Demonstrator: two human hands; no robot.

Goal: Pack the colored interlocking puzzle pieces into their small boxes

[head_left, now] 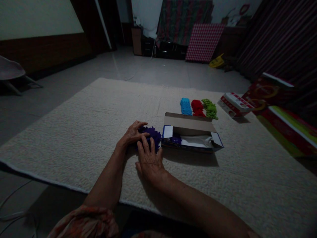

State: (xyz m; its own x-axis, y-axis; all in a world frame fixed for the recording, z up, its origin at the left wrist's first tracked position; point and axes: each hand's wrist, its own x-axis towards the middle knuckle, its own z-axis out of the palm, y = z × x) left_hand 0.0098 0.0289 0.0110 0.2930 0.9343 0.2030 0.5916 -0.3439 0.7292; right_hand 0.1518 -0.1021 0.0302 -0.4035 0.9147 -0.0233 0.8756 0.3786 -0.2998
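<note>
Purple gear-shaped toy pieces [154, 133] lie close together on the pale woven mat, partly hidden by my hands. My left hand [132, 134] rests against their left side, thumb and forefinger spread apart. Over their near edge lies my right hand [150, 162], its fingers stretched out and slightly spread, touching the pieces. Just to the right, a long open cardboard box [188, 122] stands with its flaps up. Inside it are a purple piece [175, 138] and a white plastic bag [198, 141].
Behind the box sit blue [185, 106], red [197, 107] and green [210, 108] groups of toothed pieces. A red-and-white carton [235, 104] and larger boxes [287, 129] stand at the right. The mat's near edge [61, 186] runs before me; cables lie at lower left.
</note>
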